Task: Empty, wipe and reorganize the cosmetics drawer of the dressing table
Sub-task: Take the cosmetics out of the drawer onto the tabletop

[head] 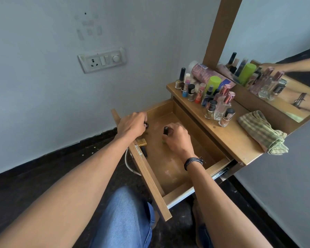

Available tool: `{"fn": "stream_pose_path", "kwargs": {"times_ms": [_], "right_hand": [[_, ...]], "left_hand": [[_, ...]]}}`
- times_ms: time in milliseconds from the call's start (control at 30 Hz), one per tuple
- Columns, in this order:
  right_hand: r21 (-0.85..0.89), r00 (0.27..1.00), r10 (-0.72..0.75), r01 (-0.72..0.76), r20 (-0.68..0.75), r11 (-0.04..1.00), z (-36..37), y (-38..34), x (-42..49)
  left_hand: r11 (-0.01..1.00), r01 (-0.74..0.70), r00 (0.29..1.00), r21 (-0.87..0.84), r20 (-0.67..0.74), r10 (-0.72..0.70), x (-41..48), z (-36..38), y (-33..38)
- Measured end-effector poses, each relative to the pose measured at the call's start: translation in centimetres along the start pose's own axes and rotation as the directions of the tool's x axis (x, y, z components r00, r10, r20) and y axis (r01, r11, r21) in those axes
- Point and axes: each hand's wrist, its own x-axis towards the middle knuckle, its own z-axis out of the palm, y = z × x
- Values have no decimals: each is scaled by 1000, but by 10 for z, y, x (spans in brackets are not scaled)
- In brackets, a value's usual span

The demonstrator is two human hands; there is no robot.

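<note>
The wooden drawer (168, 169) of the dressing table stands pulled out, its stained bottom mostly bare. My left hand (132, 124) reaches into the drawer's far left corner with its fingers closed on a small dark-capped item (146, 125). My right hand (177, 138) is in the middle of the drawer, closed on a small bottle with a black cap (166, 130). A gold item and a dark tube (142, 146) lie against the drawer's front panel. Several nail polish and perfume bottles (209, 97) stand on the tabletop (227, 140).
A folded green checked cloth (261, 133) lies on the tabletop's right part. A mirror (276, 59) in a wooden frame rises behind the bottles. A wall socket panel (102, 59) is on the left wall. My knee in blue jeans (125, 221) is below the drawer's front.
</note>
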Motion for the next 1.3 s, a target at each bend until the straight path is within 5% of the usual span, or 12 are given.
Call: {"fn": "stream_pose_path", "kwargs": {"times_ms": [400,733,1000,1133,1300], "right_hand": [[12,999,50,-51,17,999,6,8,-4],[102,935,-105,147,-339,984,-49,-12,-53],[148,779,79,18,-622,989,-127,26,-80],[188,778,139,-27,-613,982,-138,43,-79],[203,802,143,-27,-580,979,-140,56,-70]], "left_hand": [[998,12,999,-67,-42,-14,1,3,1],[966,-105,975,-234,-216,54,-7,-9,1],[837,-305,899,-454,-428,95,-25,-23,45],[691,-424,865,-585,-488,117,-36,-33,103],[662,-521,825,-539,-515,230,-50,-33,155]]}}
